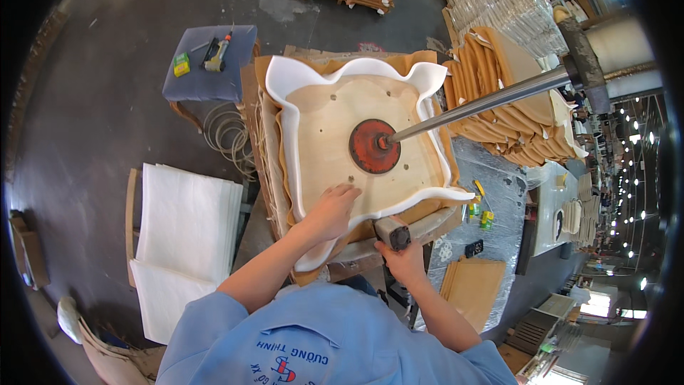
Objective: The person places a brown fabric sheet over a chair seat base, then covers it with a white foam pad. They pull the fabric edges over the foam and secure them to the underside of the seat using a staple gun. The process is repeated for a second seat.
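A pale plywood seat board (pixel 335 125) lies on the work stand, wrapped around its edge by white foam (pixel 288 110) over tan fabric. A round red press pad (pixel 373 145) on a long metal rod (pixel 484 102) holds the board down at its middle. My left hand (pixel 332 212) lies flat on the board's near edge, fingers spread, pressing the foam. My right hand (pixel 403 259) is closed on the grip of a staple gun (pixel 392 232) at the near right edge of the seat.
A stack of white foam sheets (pixel 187 224) lies at the left. A blue-topped stool (pixel 208 71) with a tool and small box stands behind. Curved wooden seat shells (pixel 509 96) are piled at the right. A coiled hose (pixel 229 135) hangs beside the stand.
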`<control>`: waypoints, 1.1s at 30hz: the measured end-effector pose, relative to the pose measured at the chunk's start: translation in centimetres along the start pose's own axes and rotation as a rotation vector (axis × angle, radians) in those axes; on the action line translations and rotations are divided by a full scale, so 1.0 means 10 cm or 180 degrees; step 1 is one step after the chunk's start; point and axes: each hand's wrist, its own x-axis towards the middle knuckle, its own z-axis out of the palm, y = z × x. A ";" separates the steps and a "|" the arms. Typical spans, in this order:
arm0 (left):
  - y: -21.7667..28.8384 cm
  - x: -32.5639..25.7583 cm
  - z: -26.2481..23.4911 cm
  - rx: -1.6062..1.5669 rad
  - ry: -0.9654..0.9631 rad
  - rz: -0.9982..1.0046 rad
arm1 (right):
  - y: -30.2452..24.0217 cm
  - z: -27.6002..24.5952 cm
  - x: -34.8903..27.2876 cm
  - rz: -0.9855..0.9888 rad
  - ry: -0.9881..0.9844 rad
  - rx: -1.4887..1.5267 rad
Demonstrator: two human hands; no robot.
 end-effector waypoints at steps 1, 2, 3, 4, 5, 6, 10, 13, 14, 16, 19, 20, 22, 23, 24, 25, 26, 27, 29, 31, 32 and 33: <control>0.06 -0.09 -0.11 -0.0042 -0.0107 -0.0121 | 0.09 0.04 0.00 -0.0507 0.0198 -0.0296; 0.11 -0.20 -0.26 -0.0040 -0.0149 -0.0315 | -0.10 0.00 0.01 0.0069 -0.0040 -0.0312; 0.19 -0.31 -0.38 -0.0133 -0.0113 -0.0311 | -0.17 -0.03 -0.01 0.0075 -0.0012 -0.0277; 0.28 -0.41 -0.49 -0.0227 -0.0078 -0.0299 | -0.18 -0.07 -0.03 0.0080 0.0023 -0.0244; 0.33 -0.51 -0.57 -0.0319 -0.0018 -0.0296 | -0.18 -0.11 -0.03 0.0065 0.0038 -0.0212; 0.37 -0.60 -0.62 -0.0341 0.0198 -0.0222 | -0.14 -0.17 -0.04 0.0035 0.0108 -0.0289; 0.50 -0.88 -0.82 -0.0912 0.0733 -0.0272 | 0.20 -0.44 0.10 -0.0299 0.0572 -0.0881; 0.56 -0.91 -1.12 -0.0757 0.1275 -0.0092 | 0.40 -0.77 0.33 -0.0074 0.0806 -0.1376; 0.52 -0.91 -1.21 -0.0641 0.1523 -0.0122 | 0.43 -0.87 0.33 -0.0195 0.0941 -0.1326; 0.47 -0.82 -1.37 -0.0204 0.2042 -0.0061 | 0.44 -1.04 0.27 -0.0393 0.1237 -0.1225; 0.11 -0.65 -1.38 0.0622 0.1878 -0.0164 | 0.47 -1.02 -0.01 -0.0807 0.1368 0.0250; -0.06 -0.59 -1.34 0.0992 0.1826 0.0226 | 0.43 -1.01 -0.13 -0.1035 0.1289 0.0077; -0.34 -0.62 -1.23 0.1752 0.1708 0.0936 | -0.05 -0.94 -0.44 -0.0174 0.0621 0.0703; -0.33 -0.59 -1.14 0.1804 0.1421 0.1122 | -0.20 -0.89 -0.62 0.0321 0.0412 0.0965; -0.30 -0.53 -1.04 0.1848 0.1132 0.1338 | -0.20 -0.78 -0.75 0.0004 0.0376 0.1262; -0.26 -0.49 -0.96 0.1894 0.0852 0.1547 | -0.25 -0.73 -0.90 0.0093 0.0083 0.1507; -0.26 -0.49 -0.88 0.1937 0.0600 0.1628 | -0.33 -0.67 -1.01 0.0213 -0.0230 0.1698; -0.24 -0.46 -0.79 0.1830 0.0414 0.1718 | -0.36 -0.63 -1.10 0.0333 -0.0624 0.1771; -0.18 -0.46 -0.62 0.1638 0.0078 0.1846 | -0.45 -0.48 -1.19 0.0119 -0.1014 0.1622; -0.18 -0.42 -0.39 0.1677 0.0003 0.1988 | -0.26 -0.26 -1.26 -0.0074 -0.1013 0.1429; -0.17 -0.44 -0.22 0.1711 -0.0019 0.1967 | -0.14 -0.15 -1.27 0.0073 -0.0812 0.1383; -0.15 -0.46 -0.07 0.1751 -0.0022 0.1941 | -0.02 -0.06 -1.26 0.0205 -0.0620 0.1329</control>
